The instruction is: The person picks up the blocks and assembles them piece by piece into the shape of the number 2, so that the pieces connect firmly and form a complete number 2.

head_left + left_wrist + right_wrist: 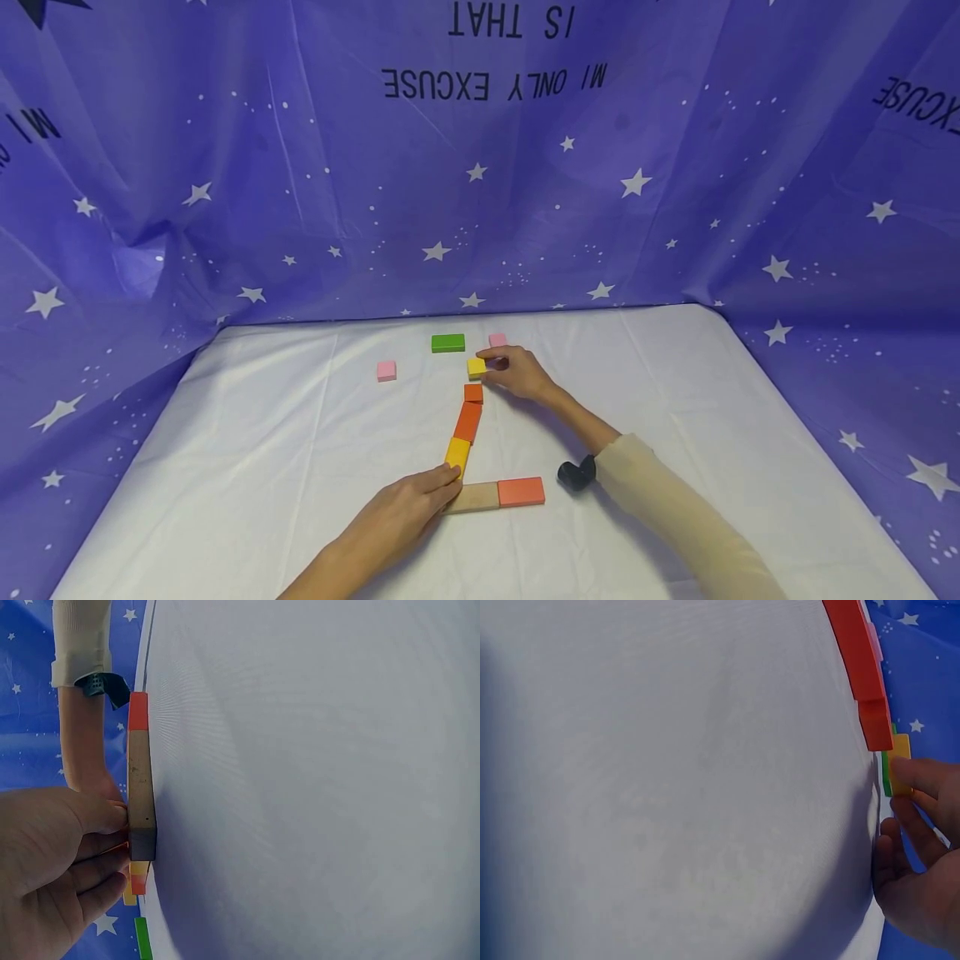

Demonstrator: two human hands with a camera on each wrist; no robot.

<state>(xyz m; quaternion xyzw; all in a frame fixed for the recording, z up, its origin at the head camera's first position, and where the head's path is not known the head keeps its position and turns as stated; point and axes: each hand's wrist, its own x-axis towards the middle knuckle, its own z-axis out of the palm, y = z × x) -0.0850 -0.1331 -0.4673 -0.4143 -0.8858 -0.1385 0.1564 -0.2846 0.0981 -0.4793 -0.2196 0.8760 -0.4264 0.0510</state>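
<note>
In the head view my right hand [517,373] pinches a small yellow block [476,367] between thumb and fingertips, just beyond the far end of a row of blocks. The right wrist view shows that yellow block [901,761] at the fingertips. That row has a small orange-red block [473,392], a longer orange-red block [468,422] and a yellow block [457,454]. My left hand [405,508] rests its fingertips at the near end of this yellow block, by a plain wooden block [478,497]. The left wrist view shows the wooden block [141,784] beside the thumb.
A coral-red block [521,492] adjoins the wooden one. Farther back lie a green block [447,343] and two pink blocks, one at left [386,371], one behind the right hand [497,340]. A black device [577,474] sits at the right cuff. A purple starry curtain [480,225] borders the white-covered table [262,467].
</note>
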